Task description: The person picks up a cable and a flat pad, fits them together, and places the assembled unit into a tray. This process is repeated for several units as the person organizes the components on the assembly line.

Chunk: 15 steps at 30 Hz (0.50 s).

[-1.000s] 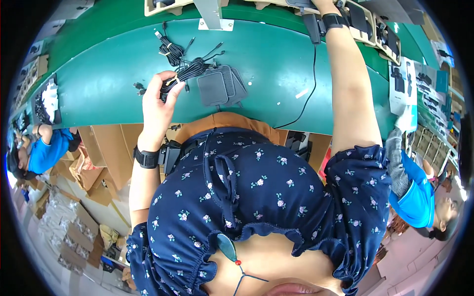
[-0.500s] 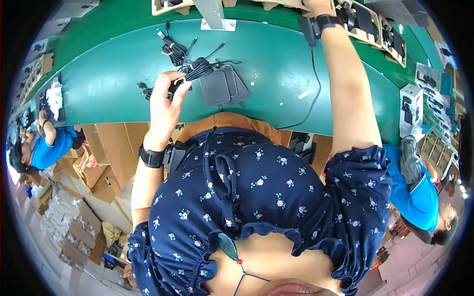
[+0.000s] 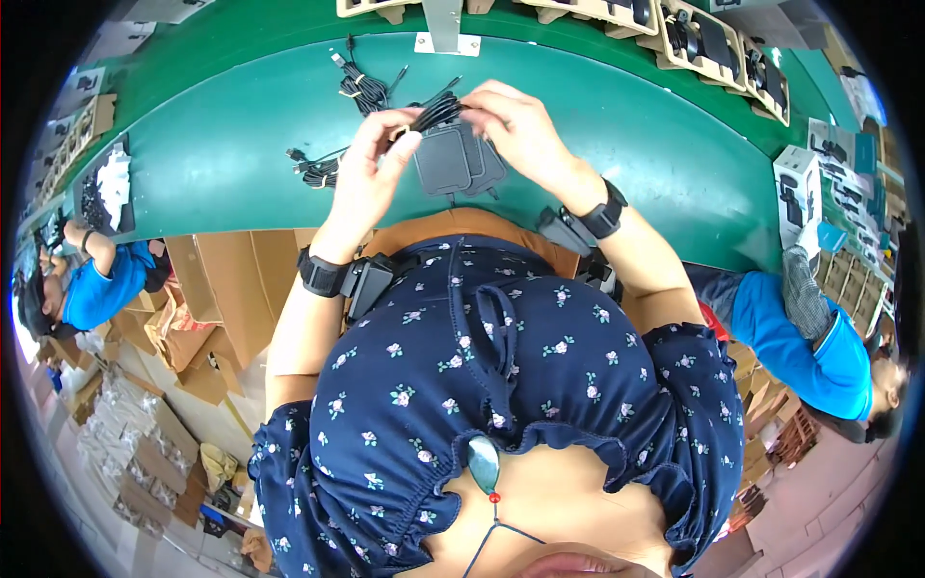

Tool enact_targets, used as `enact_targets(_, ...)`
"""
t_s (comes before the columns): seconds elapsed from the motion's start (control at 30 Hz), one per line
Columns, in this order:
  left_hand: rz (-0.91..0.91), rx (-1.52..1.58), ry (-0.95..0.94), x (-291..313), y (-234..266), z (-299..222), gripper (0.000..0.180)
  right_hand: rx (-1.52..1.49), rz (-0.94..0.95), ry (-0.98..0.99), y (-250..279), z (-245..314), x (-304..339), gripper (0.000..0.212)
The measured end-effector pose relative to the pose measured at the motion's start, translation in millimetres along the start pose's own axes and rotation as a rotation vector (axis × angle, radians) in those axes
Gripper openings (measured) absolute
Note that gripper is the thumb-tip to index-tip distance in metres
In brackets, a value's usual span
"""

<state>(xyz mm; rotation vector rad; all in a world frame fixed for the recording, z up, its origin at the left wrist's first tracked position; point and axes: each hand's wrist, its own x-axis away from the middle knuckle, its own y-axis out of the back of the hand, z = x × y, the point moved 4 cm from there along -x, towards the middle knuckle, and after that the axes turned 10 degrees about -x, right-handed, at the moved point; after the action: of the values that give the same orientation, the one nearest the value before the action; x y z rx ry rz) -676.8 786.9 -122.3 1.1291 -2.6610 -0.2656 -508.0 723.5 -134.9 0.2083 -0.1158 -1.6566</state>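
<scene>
A bundle of black cable [image 3: 440,111], tied with a pale band, is raised over the green table between my hands. My left hand [image 3: 371,169] pinches its left end between thumb and fingers. At its right end my right hand [image 3: 520,132] has its fingers closed on the cable, slightly blurred. Just below lie dark grey flat square devices [image 3: 443,164], overlapping. Another tied cable bundle [image 3: 364,91] rests farther off to the left, and a third cable bundle [image 3: 320,171] lies partly hidden behind my left hand.
A metal post [image 3: 444,27] is bolted to the table's far edge. Beyond it, moulded trays [image 3: 699,43] hold black parts. A white box [image 3: 800,197] stands at the right. People in blue work at both sides; cardboard boxes [image 3: 251,289] are below the table.
My right hand has come back from the trays at the far right to the cable bundle. The left hand still holds the bundle.
</scene>
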Motion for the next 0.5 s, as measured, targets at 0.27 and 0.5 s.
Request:
enact_targets(0.27,0.504,0.301,0.203,4.3,-26.7,31.2,0.02,-0.481,-0.02,-0.282,-9.3,-21.5,27.1,0.025)
enact_targets(0.5,0.3,-0.359,0.004,-1.5,-28.2,31.8,0.041,0.377,0.399,-0.159,-36.1,8.0,32.0,0.064)
